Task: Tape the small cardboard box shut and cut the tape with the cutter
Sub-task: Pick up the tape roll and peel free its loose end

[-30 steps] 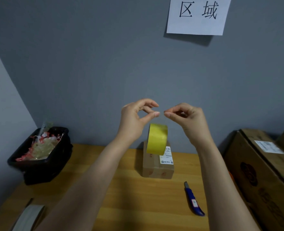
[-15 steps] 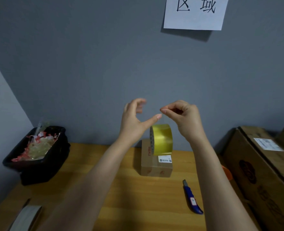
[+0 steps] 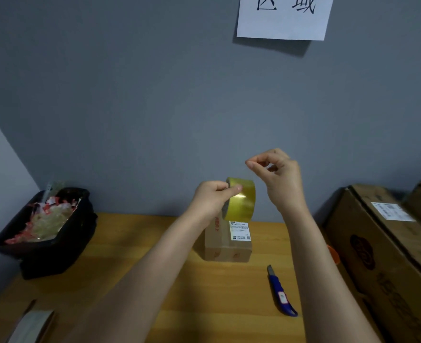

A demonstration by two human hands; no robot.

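A small cardboard box [image 3: 226, 246] with a white label stands on the wooden table [image 3: 155, 243] near the wall. Just above it hangs a roll of yellowish clear tape [image 3: 244, 204]. My left hand [image 3: 212, 199] grips the roll's left side, thumb on its outer face. My right hand [image 3: 278, 177] is raised to the upper right of the roll, thumb and forefinger pinched on the tape's free end, which is barely visible. A blue cutter [image 3: 281, 293] lies on the table, to the right of the box and nearer me, untouched.
A black bin [image 3: 85, 204] full of tape scraps sits at the back left. Large cardboard boxes [image 3: 382, 258] line the right side. Another tape roll [image 3: 31, 325] lies at the front left corner. A paper sign [image 3: 283, 18] hangs on the grey wall.
My left hand let go of the tape end, dropped down and took hold of the roll, which had been dangling. My right hand keeps its pinch and has shifted right.
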